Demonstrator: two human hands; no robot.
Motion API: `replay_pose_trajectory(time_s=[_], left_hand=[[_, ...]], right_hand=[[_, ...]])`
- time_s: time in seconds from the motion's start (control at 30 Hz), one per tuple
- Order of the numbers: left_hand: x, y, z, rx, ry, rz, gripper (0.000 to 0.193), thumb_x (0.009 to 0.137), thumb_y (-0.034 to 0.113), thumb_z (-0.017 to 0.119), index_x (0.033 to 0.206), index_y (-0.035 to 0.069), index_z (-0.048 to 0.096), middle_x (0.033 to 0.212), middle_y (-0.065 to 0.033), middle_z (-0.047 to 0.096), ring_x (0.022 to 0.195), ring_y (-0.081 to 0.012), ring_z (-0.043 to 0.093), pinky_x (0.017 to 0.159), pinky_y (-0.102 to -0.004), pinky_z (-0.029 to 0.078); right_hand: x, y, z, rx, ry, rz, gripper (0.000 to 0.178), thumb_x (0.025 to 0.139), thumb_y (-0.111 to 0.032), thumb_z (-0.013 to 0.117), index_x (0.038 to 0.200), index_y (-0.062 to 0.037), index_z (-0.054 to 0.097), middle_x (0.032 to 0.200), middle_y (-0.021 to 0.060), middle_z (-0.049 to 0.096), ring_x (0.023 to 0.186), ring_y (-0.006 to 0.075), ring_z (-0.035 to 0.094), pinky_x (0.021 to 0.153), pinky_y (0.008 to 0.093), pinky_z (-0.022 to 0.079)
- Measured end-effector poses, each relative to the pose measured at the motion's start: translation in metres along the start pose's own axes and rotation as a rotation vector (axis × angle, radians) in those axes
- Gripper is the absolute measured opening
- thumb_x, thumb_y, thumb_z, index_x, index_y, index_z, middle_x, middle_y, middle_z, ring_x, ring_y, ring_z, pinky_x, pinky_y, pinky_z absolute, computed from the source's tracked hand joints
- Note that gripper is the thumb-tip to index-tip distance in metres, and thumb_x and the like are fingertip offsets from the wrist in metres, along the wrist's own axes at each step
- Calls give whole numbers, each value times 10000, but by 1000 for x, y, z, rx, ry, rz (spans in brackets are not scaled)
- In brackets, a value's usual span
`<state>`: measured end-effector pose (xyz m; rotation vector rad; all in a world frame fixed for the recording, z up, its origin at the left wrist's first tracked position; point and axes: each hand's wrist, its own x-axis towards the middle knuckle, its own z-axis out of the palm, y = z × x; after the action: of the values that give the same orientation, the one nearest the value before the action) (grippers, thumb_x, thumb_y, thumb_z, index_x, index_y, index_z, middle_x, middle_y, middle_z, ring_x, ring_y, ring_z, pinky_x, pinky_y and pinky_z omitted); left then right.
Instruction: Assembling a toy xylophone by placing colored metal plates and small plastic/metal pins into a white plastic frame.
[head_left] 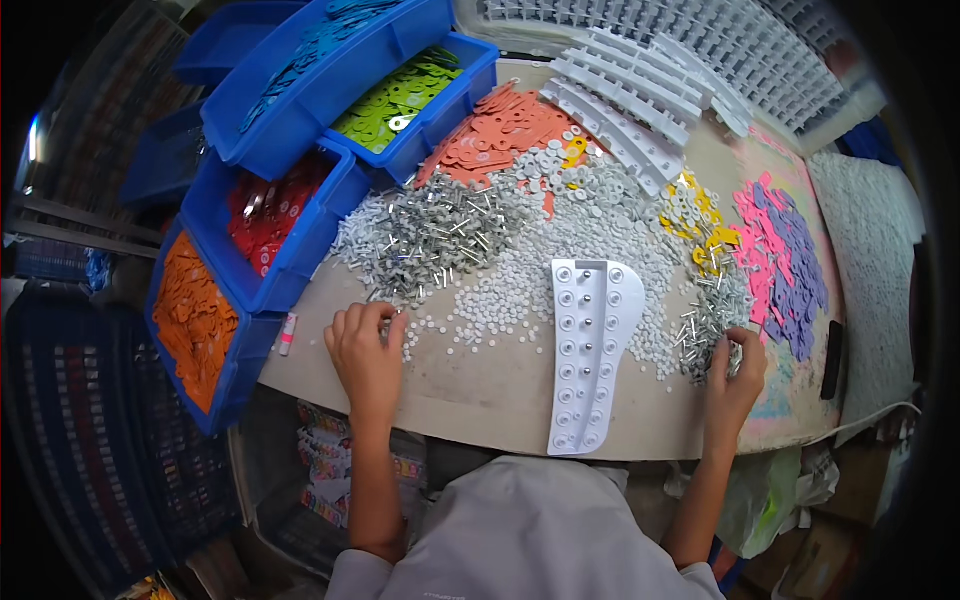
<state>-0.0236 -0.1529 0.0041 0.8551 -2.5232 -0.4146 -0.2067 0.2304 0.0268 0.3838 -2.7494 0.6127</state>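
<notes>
left hand (366, 350) — by pin heap (435, 235) | right hand (737, 375) — at silver pins (712, 312) | white tray (587, 358) between | grips: cannot tell

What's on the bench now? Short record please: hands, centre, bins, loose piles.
Left hand: curled at near edge of large silver pin pile
Right hand: at smaller silver pin pile
Grip contents: cannot tell, either hand
Centre: white tray holding round discs in two columns
Bins: blue bins with blue pieces, green pieces, red pieces, orange pieces
Loose piles: salmon pieces, yellow pieces, pink pieces, purple pieces

Bins (345, 90) & loose pcs (440, 230) show assy wkshp.
</notes>
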Motion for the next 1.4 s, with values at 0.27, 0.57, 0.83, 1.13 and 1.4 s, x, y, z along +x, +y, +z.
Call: replay_pose_trajectory(time_s=[0.27,0.57,0.83,1.13,1.4], left_hand=[[0,-8,5,32,-41,-17,138,870,134,778,938,58,684,976,-84,627,1013,-304,594,941,-438,420],[-7,4,1,-299,-56,-236,121,944,87,713,1046,28,690,999,-91,660,978,-261,621,929,-392,470],[-34,80,-5,-691,-244,53,120,902,12,744,1022,7,748,961,-73,690,888,-185,625,811,-312,476],[-58,117,17,-703,-468,373,174,813,89,831,953,79,729,1079,-55,692,1046,-270,623,947,-413,422],[-60,124,24,-593,-421,461,164,813,115,836,935,92,729,1089,-42,659,1074,-273,607,944,-424,417]], right_hand=[[-20,-66,7,606,-169,-179,194,840,80,679,1019,5,676,991,104,673,948,224,650,875,326,503],[-42,-89,19,584,-351,-346,226,793,48,765,983,-43,682,908,83,661,839,277,604,805,387,457],[-41,-89,17,478,-404,-502,219,783,15,789,953,-67,676,967,41,682,877,252,587,836,386,445],[-19,-52,-2,214,-162,-183,292,893,-93,744,1181,-54,718,1277,142,645,1211,349,567,1065,459,411],[-8,5,-1,-111,-207,-11,438,993,-176,683,1409,-61,610,1428,181,548,1342,378,478,1172,479,337]])
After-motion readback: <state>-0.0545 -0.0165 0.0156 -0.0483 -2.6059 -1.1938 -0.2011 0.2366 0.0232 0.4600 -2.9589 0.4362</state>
